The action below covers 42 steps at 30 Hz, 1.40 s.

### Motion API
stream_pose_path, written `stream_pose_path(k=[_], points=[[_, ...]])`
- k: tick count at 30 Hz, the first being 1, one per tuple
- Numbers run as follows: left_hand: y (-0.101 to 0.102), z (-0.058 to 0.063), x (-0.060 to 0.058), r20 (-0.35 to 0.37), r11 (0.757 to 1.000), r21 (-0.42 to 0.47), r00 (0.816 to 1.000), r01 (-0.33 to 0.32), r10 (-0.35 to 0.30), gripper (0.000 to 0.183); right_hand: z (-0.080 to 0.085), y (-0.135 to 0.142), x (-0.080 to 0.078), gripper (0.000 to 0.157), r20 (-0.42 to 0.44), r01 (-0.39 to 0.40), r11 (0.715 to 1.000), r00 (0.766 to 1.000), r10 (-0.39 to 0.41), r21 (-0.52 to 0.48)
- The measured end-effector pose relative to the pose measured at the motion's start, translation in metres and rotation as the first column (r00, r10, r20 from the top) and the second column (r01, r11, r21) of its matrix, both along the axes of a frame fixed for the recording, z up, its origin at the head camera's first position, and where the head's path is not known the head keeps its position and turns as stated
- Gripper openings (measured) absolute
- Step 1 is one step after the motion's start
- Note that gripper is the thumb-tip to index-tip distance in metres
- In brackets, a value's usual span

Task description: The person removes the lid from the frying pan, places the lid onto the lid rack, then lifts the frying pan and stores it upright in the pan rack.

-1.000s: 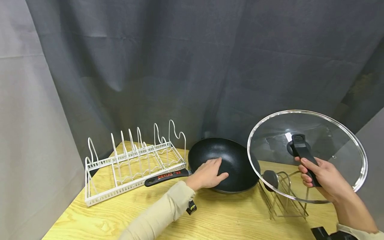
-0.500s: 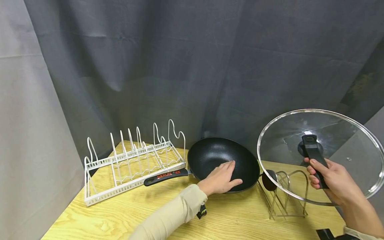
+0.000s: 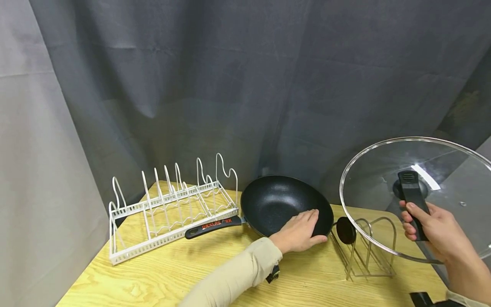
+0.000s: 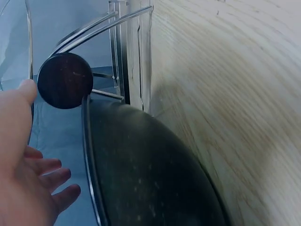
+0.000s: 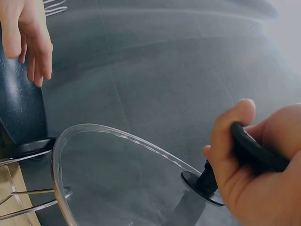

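My right hand (image 3: 439, 228) grips the black handle (image 3: 414, 204) of a large glass lid (image 3: 372, 187), held up and tilted at the right. The right wrist view shows its fingers curled round that handle, with the lid's rim (image 5: 89, 127) beyond. My left hand (image 3: 299, 232) hovers over the near right side of a black wok (image 3: 276, 204), fingers extended and holding nothing. In the left wrist view, this hand (image 4: 23, 165) appears apart from the wok's rim (image 4: 91, 165). The wok's long black handle (image 3: 215, 226) points left.
A white wire rack (image 3: 172, 213) with upright dividers stands left of the wok, near its handle. To the right, below the lid, stands a small metal wire rack (image 3: 368, 275) with a dark round disc (image 3: 346, 230) at its left. Grey curtains (image 3: 249, 85) hang behind the wooden table (image 3: 153, 281).
My left hand has slid right across the wok, from its middle toward its right side. The right hand has carried the glass lid further right. The wok and racks stay put.
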<state>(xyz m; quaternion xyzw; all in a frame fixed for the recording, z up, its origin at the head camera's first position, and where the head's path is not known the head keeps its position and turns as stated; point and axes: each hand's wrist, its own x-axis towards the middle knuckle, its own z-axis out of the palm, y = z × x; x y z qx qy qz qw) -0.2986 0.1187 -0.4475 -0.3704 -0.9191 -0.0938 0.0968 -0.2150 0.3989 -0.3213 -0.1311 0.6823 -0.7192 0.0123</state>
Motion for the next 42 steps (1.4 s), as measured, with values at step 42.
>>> stream_pose_path(k=[42], points=[[0.079,-0.013,-0.007,-0.006,1.0,0.014,1.0,0.02,-0.02,0.075,0.0,-0.01,0.003,0.027,0.035,0.263,0.929,0.959,-0.281,0.26]])
